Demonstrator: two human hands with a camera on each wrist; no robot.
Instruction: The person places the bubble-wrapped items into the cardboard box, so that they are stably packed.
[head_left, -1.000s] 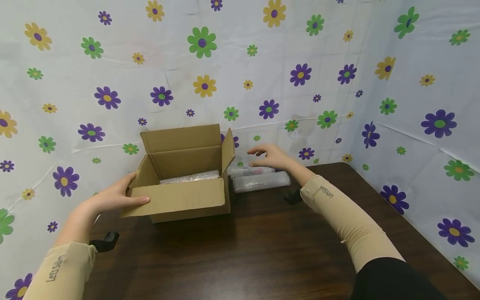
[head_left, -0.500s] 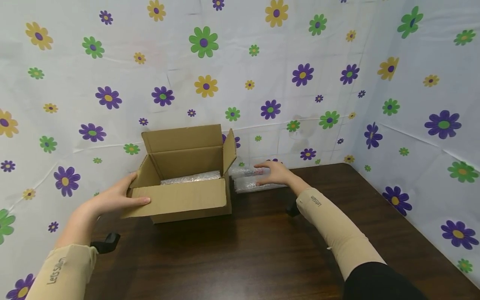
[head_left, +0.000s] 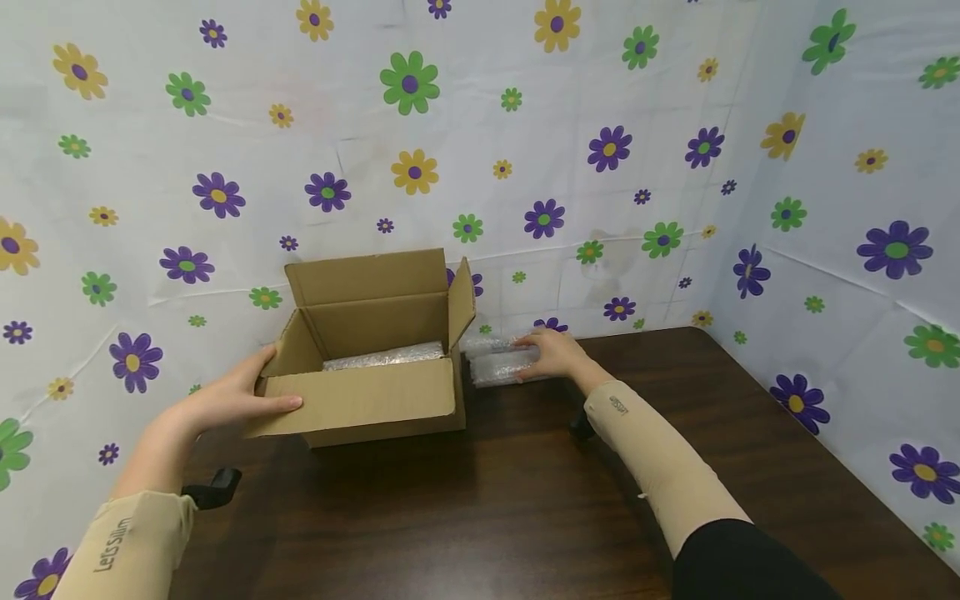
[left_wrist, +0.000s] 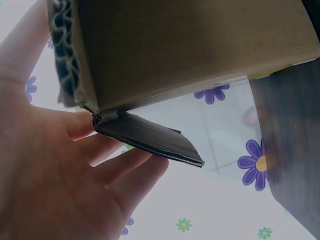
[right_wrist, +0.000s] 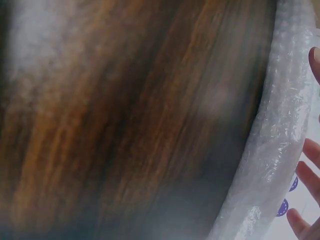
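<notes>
An uncovered cardboard box stands at the back left with its flaps spread. My left hand holds its near left corner, thumb on the front flap and fingers behind the side flap. Inside lies a long bubble-wrapped bundle. Right of the box, a second bubble-wrapped bundle lies on the table in front of another clear-wrapped bundle. My right hand is over these two, thumb at the near side. In the right wrist view its spread fingers show along the edge of the bubble wrap.
The dark wooden table runs toward me and to the right. A white sheet with printed flowers hangs close behind the box and along the right side.
My right hand has come down and slightly forward from above the wrapped bundles to the front one. My left hand has stayed on the box corner, and the box stands where it was.
</notes>
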